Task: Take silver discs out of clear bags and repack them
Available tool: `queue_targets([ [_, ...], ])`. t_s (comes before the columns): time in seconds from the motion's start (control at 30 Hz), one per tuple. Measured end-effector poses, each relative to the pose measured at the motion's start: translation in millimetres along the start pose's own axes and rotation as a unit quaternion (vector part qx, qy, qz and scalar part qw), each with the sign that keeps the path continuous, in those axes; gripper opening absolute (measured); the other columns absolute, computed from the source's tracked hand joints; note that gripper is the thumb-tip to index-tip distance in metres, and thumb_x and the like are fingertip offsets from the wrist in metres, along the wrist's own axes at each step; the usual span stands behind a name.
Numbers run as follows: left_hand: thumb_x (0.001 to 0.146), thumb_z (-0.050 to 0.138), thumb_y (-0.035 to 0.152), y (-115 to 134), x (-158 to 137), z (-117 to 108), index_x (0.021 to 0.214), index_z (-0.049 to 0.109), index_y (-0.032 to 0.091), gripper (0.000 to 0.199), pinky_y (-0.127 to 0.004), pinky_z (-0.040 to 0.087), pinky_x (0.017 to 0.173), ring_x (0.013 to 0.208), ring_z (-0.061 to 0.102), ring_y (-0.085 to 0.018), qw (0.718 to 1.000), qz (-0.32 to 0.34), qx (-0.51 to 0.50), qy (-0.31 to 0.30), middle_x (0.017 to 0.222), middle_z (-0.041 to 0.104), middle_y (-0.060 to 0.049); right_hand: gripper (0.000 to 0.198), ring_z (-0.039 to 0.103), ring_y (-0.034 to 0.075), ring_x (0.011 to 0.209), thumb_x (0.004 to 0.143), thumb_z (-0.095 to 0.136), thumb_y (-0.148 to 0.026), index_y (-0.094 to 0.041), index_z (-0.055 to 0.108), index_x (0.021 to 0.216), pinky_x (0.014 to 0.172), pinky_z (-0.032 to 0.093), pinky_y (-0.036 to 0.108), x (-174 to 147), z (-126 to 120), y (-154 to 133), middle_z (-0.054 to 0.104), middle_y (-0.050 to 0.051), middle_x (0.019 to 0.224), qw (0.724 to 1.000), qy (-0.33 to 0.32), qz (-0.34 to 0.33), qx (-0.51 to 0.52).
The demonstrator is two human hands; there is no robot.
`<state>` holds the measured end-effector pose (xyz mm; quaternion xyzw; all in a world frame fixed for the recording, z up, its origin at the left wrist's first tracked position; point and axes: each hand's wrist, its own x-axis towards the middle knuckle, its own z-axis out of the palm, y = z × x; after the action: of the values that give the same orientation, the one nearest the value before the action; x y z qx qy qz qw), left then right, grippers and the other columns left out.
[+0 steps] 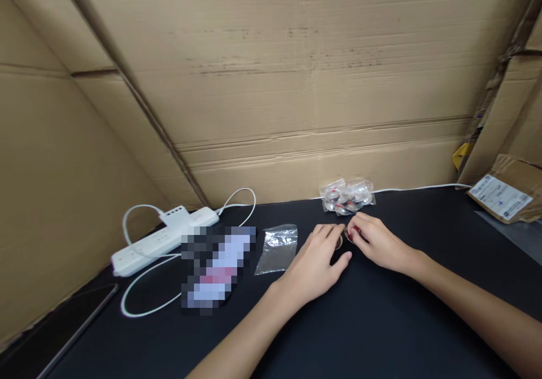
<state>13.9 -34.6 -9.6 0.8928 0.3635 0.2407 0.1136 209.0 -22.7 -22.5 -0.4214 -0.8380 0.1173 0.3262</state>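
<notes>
My left hand (319,255) lies low over the black table, fingers stretched forward and thumb spread apart. Its fingertips partly cover a small round brownish disc (339,242); whether they press on it I cannot tell. Just to the right, my right hand (375,242) is closed in a pinch on a small round piece with red on it (352,232), mostly hidden by the fingers. Behind both hands sit clear plastic bags (347,196) of round silvery pieces with red bits. A flat clear plastic bag (277,249) rests left of my left hand.
A white power strip (161,243) with a plugged-in charger and looping white cables stands at left. Near it lies a pixelated object (220,269). A dark flat device (63,328) occupies the left edge. Cardboard walls (296,85) enclose the table; a labelled package (503,195) sits right.
</notes>
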Motion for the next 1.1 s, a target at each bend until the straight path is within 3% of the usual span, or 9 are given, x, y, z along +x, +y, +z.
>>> queue_targets([
  [0.37, 0.088, 0.058, 0.03, 3.5, -0.1, -3.1, 0.134, 0.043, 0.022, 0.049, -0.041, 0.04, 0.104, 0.119, 0.047, -0.023, 1.0, 0.013, -0.02, -0.011, 0.13, 0.055, -0.006, 0.017, 0.056, 0.015, 0.067, 0.097, 0.039, -0.021, -0.02, 0.044, 0.08, 0.061, 0.04, 0.026, -2.0, 6.8, 4.4, 0.06, 0.003, 0.077, 0.999, -0.021, 0.05, -0.001],
  [0.47, 0.089, 0.057, 0.03, 4.8, 0.7, -4.0, 0.129, 0.048, 0.022, 0.043, -0.041, 0.041, 0.104, 0.119, 0.048, -0.023, 0.999, 0.018, -0.024, -0.01, 0.127, 0.056, -0.005, 0.018, 0.057, 0.015, 0.065, 0.095, 0.043, -0.023, -0.02, 0.044, 0.078, 0.06, 0.039, 0.025, -2.5, 7.7, 4.5, 0.061, 0.002, 0.074, 0.998, -0.005, 0.068, -0.012],
  [0.67, 0.089, 0.056, 0.03, 4.6, 0.4, -3.3, 0.135, 0.044, 0.02, 0.049, -0.041, 0.042, 0.103, 0.118, 0.048, -0.024, 1.0, 0.015, -0.018, -0.009, 0.126, 0.056, -0.007, 0.018, 0.055, 0.013, 0.059, 0.095, 0.043, -0.02, -0.02, 0.046, 0.077, 0.058, 0.038, 0.024, -2.0, 10.1, -1.0, 0.06, 0.001, 0.068, 0.996, 0.039, 0.073, 0.021],
  [0.83, 0.09, 0.055, 0.031, 6.0, 0.6, -3.3, 0.128, 0.05, 0.019, 0.04, -0.042, 0.043, 0.101, 0.116, 0.049, -0.024, 1.0, 0.017, -0.006, -0.016, 0.121, 0.059, -0.007, 0.022, 0.059, 0.014, 0.063, 0.094, 0.042, -0.022, -0.019, 0.058, 0.079, 0.063, 0.043, 0.025, -1.0, 9.5, -1.3, 0.064, 0.002, 0.073, 0.991, 0.061, 0.089, 0.076],
  [1.0, 0.09, 0.056, 0.031, 6.4, -0.6, -1.8, 0.117, 0.056, 0.021, 0.029, -0.043, 0.042, 0.102, 0.119, 0.047, -0.025, 0.999, 0.023, 0.01, -0.027, 0.125, 0.058, -0.006, 0.022, 0.056, 0.014, 0.059, 0.089, 0.049, -0.031, -0.018, 0.066, 0.086, 0.056, 0.042, 0.025, 2.6, 8.4, 11.9, 0.061, 0.002, 0.068, 0.966, 0.103, 0.171, 0.162],
  [1.1, 0.09, 0.054, 0.032, 4.4, -1.4, -1.1, 0.12, 0.055, 0.021, 0.032, -0.044, 0.042, 0.102, 0.121, 0.046, -0.025, 0.999, 0.021, 0.024, -0.026, 0.126, 0.057, -0.007, 0.025, 0.043, 0.009, 0.048, 0.085, 0.055, -0.04, -0.016, 0.063, 0.083, 0.044, 0.032, 0.021, 4.8, 6.4, 14.4, 0.047, -0.003, 0.059, 0.915, 0.1, 0.243, 0.306],
])
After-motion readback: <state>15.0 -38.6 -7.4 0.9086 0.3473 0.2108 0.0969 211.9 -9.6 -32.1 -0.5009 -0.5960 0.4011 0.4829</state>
